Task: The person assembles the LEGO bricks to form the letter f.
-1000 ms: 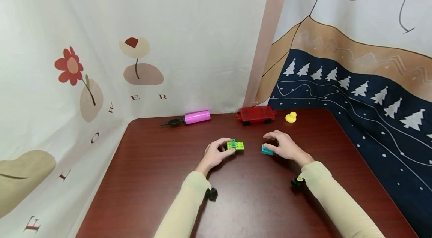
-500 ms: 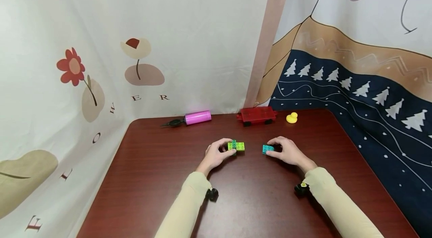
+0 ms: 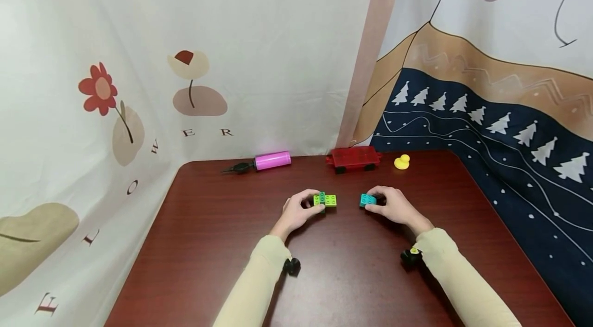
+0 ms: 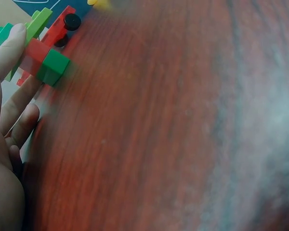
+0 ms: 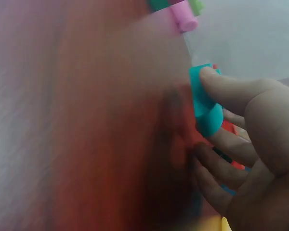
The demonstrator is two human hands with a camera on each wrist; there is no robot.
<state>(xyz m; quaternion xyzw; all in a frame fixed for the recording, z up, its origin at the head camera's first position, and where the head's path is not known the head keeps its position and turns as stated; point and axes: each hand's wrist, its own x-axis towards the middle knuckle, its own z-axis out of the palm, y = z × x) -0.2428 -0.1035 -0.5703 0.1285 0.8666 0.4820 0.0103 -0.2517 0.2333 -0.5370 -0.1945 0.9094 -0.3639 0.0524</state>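
Note:
My left hand (image 3: 296,212) pinches a small stack of toy building bricks (image 3: 331,200) between thumb and fingers, over the middle of the table. A dark green brick lies across a long lime green one (image 4: 37,24) on top. The left wrist view shows a red brick (image 4: 34,53) and a green brick (image 4: 53,67) lower in the stack. To the right, my right hand (image 3: 396,206) grips a teal brick (image 3: 366,199) at its right end, studs up. In the right wrist view the thumb presses one side of this teal brick (image 5: 202,94), which has a rounded underside. A gap separates stack and teal brick.
Along the back edge of the brown table (image 3: 222,244) stand a pink hand pump (image 3: 273,160) with a black nozzle, a red toy wagon (image 3: 354,158) and a yellow rubber duck (image 3: 402,162). Printed cloth (image 3: 278,59) hangs right behind the table.
My right hand has closed its thumb and fingers on the teal brick, and the brick has turned and shifted slightly up in the head view. My left hand and its stack have stayed nearly still.

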